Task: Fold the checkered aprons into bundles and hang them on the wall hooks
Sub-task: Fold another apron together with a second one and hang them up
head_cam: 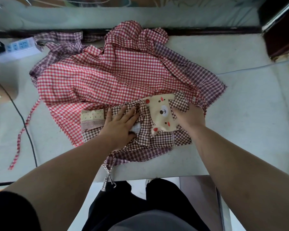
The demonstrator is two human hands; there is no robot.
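Pressing brown checkered apron [165,139] flat — left grip [120,124] released, right grip [188,117] grasping it

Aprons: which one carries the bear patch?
The brown-checked apron, on top at the near edge; the red-checked apron and purple-plaid apron beneath it show none.

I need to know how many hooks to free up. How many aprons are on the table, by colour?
Red checkered apron: 1
Brown checkered apron: 1
Purple plaid apron: 1, as far as shows
Total: 3
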